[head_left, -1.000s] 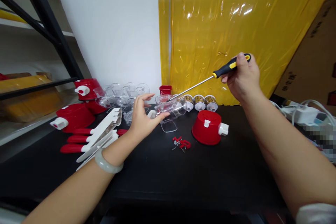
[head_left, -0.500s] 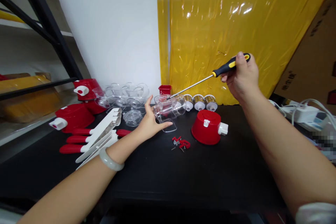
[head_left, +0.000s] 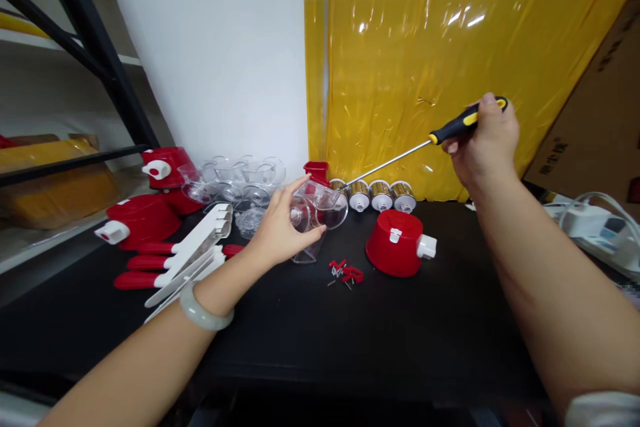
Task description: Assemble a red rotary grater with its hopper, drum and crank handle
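Left hand (head_left: 281,227) fingers grasp clear part (head_left: 330,211), newly turned, different side presented, near bench (head_left: 400,327) back edge; right hand (head_left: 489,143) fingers grip screwdriver (head_left: 453,129).

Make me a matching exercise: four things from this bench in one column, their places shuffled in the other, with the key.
1. Screwdriver
2. Frontmost clear part
3. Small red pieces
4. Metal drums

A. In a row at the foot of the yellow sheet
B. In the left hand
C. Loose among thin metal pins
D. In the right hand

Pairs: 1-D, 2-B, 3-C, 4-A
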A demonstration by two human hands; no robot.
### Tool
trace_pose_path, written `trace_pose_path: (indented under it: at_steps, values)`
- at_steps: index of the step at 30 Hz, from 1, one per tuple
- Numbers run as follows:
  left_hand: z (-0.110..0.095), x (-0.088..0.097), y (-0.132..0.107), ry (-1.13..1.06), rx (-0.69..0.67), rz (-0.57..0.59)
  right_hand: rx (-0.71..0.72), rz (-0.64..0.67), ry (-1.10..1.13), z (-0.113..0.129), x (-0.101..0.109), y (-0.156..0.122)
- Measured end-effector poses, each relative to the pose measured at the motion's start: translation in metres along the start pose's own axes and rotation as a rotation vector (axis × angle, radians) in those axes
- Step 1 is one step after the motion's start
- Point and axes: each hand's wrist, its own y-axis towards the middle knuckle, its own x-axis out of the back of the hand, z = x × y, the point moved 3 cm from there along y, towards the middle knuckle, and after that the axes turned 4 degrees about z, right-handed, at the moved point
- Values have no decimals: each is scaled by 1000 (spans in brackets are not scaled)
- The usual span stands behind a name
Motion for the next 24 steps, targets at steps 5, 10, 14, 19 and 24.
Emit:
trace_pose_path:
  at_steps: [5, 10, 14, 19, 24]
  values:
    - [-6, 1, -2, 13, -33, 99, -95, -62, -15, -8, 6, 0]
    - [-5, -2, -2, -7, -54, 150, -237, -89, -17, -18, 10, -3]
    - [-5, -3, -1, -28, -76, 150, -269, -85, -3, -23, 11, -5]
    - [-5, -4, -1, -41, -84, 144, -264, -30, 3, -26, 8, -6]
    - [-5, -4, -2, -46, -81, 141, -260, -24, -4, -30, 10, -6]
